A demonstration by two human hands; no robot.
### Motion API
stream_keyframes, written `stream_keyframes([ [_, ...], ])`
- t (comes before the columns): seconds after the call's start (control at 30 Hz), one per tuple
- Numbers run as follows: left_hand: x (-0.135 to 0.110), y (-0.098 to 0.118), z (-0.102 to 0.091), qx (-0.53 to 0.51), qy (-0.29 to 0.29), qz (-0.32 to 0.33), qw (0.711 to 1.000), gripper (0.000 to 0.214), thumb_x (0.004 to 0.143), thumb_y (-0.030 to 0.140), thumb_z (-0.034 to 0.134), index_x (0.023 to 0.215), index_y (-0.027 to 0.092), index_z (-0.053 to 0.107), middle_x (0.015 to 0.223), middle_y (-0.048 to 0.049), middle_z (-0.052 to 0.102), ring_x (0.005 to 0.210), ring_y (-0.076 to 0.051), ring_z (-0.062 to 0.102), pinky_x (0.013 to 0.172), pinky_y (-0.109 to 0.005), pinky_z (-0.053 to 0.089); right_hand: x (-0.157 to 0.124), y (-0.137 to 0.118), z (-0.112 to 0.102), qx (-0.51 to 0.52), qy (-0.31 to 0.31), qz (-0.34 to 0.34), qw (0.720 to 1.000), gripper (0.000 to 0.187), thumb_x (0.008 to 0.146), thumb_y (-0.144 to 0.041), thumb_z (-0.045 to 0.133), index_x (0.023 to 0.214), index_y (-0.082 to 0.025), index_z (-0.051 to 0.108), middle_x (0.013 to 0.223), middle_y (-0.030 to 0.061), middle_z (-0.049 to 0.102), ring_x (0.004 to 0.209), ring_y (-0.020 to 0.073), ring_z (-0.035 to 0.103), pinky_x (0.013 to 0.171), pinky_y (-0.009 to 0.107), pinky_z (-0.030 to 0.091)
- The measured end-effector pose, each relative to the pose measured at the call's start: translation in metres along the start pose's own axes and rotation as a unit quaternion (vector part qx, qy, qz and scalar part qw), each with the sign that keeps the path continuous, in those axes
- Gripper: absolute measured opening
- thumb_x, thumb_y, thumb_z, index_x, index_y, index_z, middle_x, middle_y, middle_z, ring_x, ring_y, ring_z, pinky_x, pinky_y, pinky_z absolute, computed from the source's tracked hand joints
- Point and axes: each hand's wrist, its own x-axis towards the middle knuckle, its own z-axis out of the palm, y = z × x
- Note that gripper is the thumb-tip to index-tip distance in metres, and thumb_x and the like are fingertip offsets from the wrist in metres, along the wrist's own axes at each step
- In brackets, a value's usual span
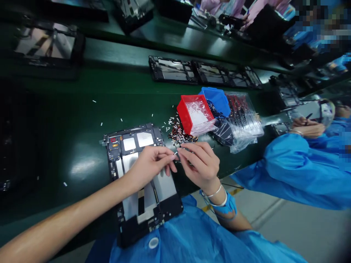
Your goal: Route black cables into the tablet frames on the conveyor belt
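Observation:
In front of me lies an opened tablet (168, 188), its inner parts and silver panels bare, its near end against my blue smock. Above its right side my left hand (156, 160) pinches a tiny white strip (176, 153) between thumb and forefinger. My right hand (200, 162) meets it from the right, fingertips pressed together close to the strip. What those right fingertips grip is too small to make out. Just beyond both hands is a heap of small dark parts with white and orange bits (181, 134).
Behind the heap stand a red bin (185, 116) of white strips and a blue bin (219, 100). Right of them lie clear plastic bags (244, 126). Opened tablets (172, 69) line the bench's far side. A co-worker's blue sleeve (285, 157) is close on the right.

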Motion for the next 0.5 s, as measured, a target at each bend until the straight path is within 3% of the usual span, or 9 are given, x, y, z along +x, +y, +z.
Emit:
stream_keyframes([
  [0.23,-0.003,0.002,-0.007,0.154,0.089,0.143,0.974,0.022,0.085,0.019,0.052,0.089,0.02,0.073,0.073,-0.0003,0.072,0.063,-0.013,0.063,0.063,-0.024,0.051,0.011,-0.006,0.004,0.038,-0.011,0.023,0.999,0.015,0.082,-0.009,0.062,0.093,-0.018,0.067,0.085,0.0065,0.074,0.078,0.0167,0.065,0.067,0.032,0.057],
  [0.33,-0.003,0.003,-0.011,0.189,0.089,0.163,0.964,0.028,0.087,0.016,0.048,0.1,0.021,0.072,0.073,0.001,0.071,0.064,-0.013,0.063,0.064,-0.023,0.051,0.018,-0.004,0.004,0.033,-0.006,0.023,0.999,0.015,0.082,-0.007,0.061,0.091,-0.018,0.067,0.084,0.0063,0.074,0.077,0.0163,0.064,0.067,0.031,0.057],
  [0.5,-0.002,0.006,-0.016,0.213,0.089,0.164,0.959,0.03,0.088,0.016,0.046,0.101,0.023,0.073,0.074,0.0014,0.072,0.063,-0.013,0.063,0.064,-0.024,0.05,0.028,-0.006,0.006,0.041,-0.023,0.021,0.999,0.01,0.081,-0.01,0.062,0.086,-0.018,0.065,0.082,0.0054,0.074,0.075,0.0158,0.063,0.066,0.03,0.056],
])
